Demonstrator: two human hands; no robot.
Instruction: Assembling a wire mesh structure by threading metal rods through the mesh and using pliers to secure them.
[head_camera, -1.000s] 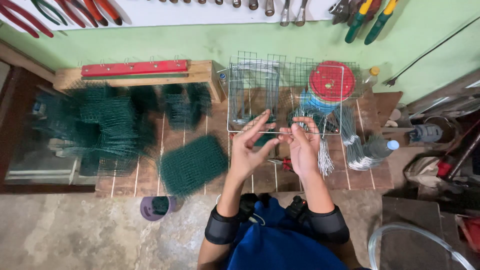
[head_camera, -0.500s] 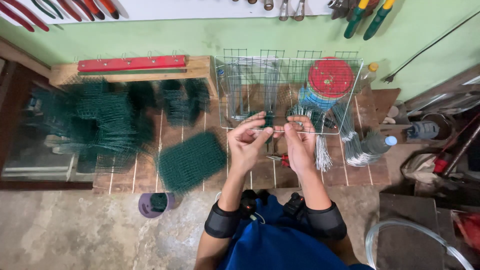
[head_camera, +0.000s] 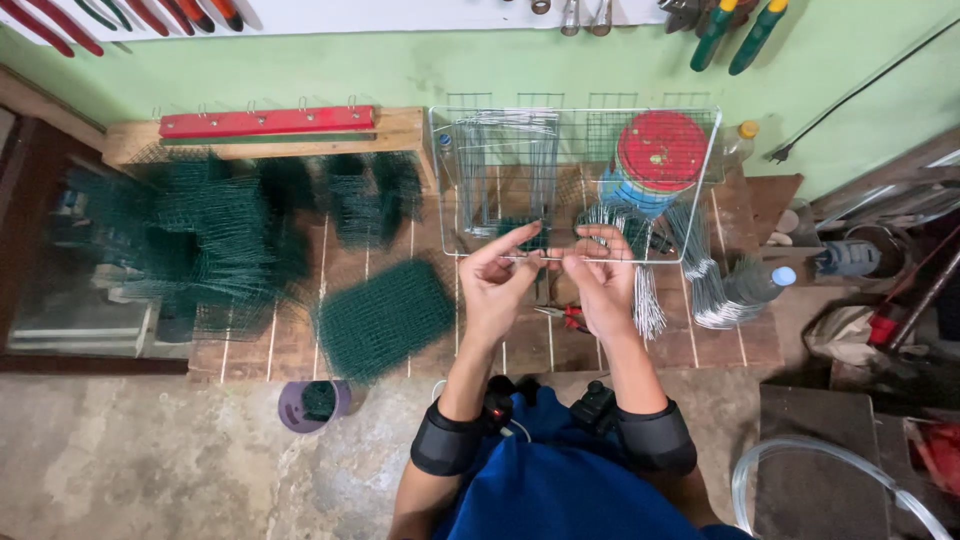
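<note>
Both hands are meeting at the near bottom edge of a silver wire mesh panel (head_camera: 575, 180) standing over the tiled worktop (head_camera: 300, 340): the left hand (head_camera: 497, 283) and right hand (head_camera: 603, 280) are pinching its wire, fingers narrowly closed. Red-handled pliers (head_camera: 566, 316) are lying just below.

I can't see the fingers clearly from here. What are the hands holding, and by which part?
Both the left hand and right hand pinch the near bottom rim of the silver wire-mesh cage in their fingers.

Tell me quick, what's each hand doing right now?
Left hand: pinching the front edge of the wire mesh cage.
Right hand: fingers closed on the same edge.
</note>
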